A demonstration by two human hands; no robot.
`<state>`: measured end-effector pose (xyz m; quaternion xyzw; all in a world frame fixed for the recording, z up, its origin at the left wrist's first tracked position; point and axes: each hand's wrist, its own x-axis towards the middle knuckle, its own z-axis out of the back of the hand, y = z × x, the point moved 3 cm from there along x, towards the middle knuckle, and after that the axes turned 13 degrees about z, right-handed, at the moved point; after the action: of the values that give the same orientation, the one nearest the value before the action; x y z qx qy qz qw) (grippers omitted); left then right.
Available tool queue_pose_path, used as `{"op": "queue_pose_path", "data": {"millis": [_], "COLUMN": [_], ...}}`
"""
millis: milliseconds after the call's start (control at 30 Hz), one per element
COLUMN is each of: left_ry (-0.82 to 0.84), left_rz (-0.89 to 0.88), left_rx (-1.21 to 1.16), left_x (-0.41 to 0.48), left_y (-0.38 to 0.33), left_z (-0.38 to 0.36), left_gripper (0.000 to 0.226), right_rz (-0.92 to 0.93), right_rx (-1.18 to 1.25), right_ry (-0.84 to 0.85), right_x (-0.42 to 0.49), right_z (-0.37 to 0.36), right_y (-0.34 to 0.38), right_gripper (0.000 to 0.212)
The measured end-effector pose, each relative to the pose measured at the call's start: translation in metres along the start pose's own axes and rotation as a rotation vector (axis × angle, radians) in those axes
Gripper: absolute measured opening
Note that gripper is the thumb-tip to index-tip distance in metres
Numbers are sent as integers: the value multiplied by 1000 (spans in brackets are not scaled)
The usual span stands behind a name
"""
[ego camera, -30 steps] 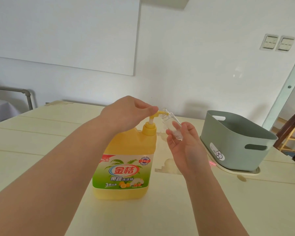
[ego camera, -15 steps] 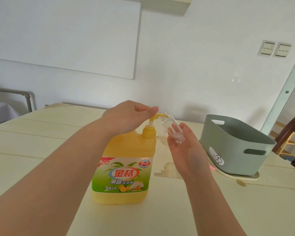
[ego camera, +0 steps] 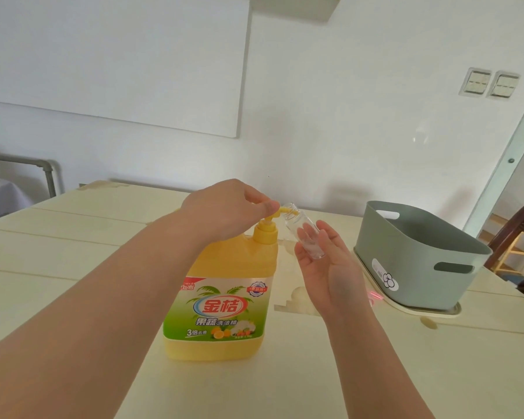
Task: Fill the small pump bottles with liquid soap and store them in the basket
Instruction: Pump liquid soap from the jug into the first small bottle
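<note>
A large yellow soap jug (ego camera: 224, 300) with a green label stands on the table in the middle. My left hand (ego camera: 227, 210) lies curled over its yellow pump head (ego camera: 265, 229), thumb on top. My right hand (ego camera: 327, 264) holds a small clear bottle (ego camera: 303, 234) tilted, its open mouth touching the pump's spout. The bottle rests against my fingers, and I cannot tell how much liquid is inside. A grey-green basket (ego camera: 418, 261) sits to the right on a pale tray; its inside is hidden from here.
The pale yellow table (ego camera: 73, 258) stretches left and toward me. A wooden chair (ego camera: 518, 237) stands beyond the table's right edge. A white wall with two switches is behind. A metal rail (ego camera: 47, 170) is at far left.
The pump head sits a little lower under my left hand. The small bottle stays at the spout; the view has tilted slightly upward.
</note>
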<state>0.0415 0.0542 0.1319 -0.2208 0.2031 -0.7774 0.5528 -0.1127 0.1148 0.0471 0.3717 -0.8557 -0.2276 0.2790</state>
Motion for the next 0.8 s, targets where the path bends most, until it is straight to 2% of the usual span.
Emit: {"op": "queue_pose_path", "data": {"millis": [133, 300, 400, 500, 600, 733, 800], "left_ry": [48, 129, 64, 17, 12, 29, -13], "left_rz": [-20, -73, -78, -56, -40, -43, -45], "left_rx": [-17, -273, -232, -147, -90, -105, -45], "left_x": [0, -2, 1, 4, 5, 5, 5], "left_y": [2, 1, 2, 3, 4, 1, 2], "left_z": [1, 6, 4, 0, -1, 0, -2], "left_gripper": [41, 39, 33, 35, 35, 16, 21], "right_rz": [-19, -12, -27, -31, -28, -33, -35], "right_rx": [60, 24, -89, -85, -35, -22, -15], "right_ry": [-16, 15, 30, 16, 14, 9, 5], "right_x": [2, 1, -1, -2, -3, -3, -3], "right_z": [0, -3, -2, 0, 1, 2, 3], "right_y": [-1, 3, 5, 4, 2, 2, 3], "right_gripper": [7, 11, 22, 27, 25, 19, 19]}}
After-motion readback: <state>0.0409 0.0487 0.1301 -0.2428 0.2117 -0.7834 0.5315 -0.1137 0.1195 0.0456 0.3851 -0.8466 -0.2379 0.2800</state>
